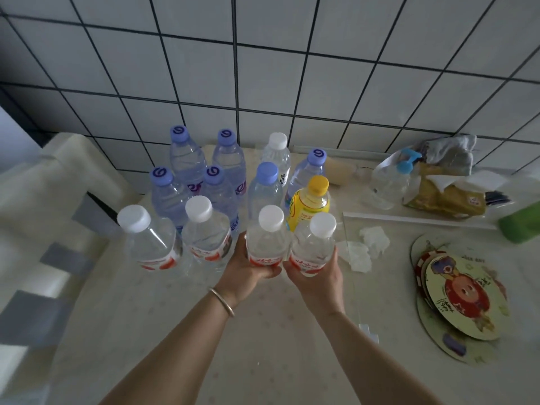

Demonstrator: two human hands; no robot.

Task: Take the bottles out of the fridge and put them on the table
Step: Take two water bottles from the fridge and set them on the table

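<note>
The left hand (pixel 248 266) is closed around a white-capped water bottle with a red label (pixel 266 239), and the right hand (pixel 317 271) is closed around a second white-capped red-label bottle (pixel 314 244); both bottles stand upright, side by side and almost touching, at the front right of the bottle group on the table (pixel 263 346). A metal bangle (pixel 222 302) sits on the left wrist. To the left of the gripped pair stand two more white-capped red-label bottles (pixel 206 232), the outer one (pixel 149 238) near the table's left edge. Behind them, towards the tiled wall (pixel 263 68), stand six blue-capped water bottles (pixel 187 156), one white-capped bottle (pixel 276 153) and a yellow-capped yellow drink bottle (pixel 309 203), closely packed. The near part of the table, around the forearms, is open cloth-covered surface. To the right, crumpled tissue (pixel 368 247) lies just beside the right-hand bottle; further right lie a stack of round printed mats (pixel 464 299), a green object (pixel 523 223) at the frame edge, and a cluster with a blue-capped clear container (pixel 391 182) and a yellow packet (pixel 444 197). A cushioned chair (pixel 43 200) stands against the table's left side.
</note>
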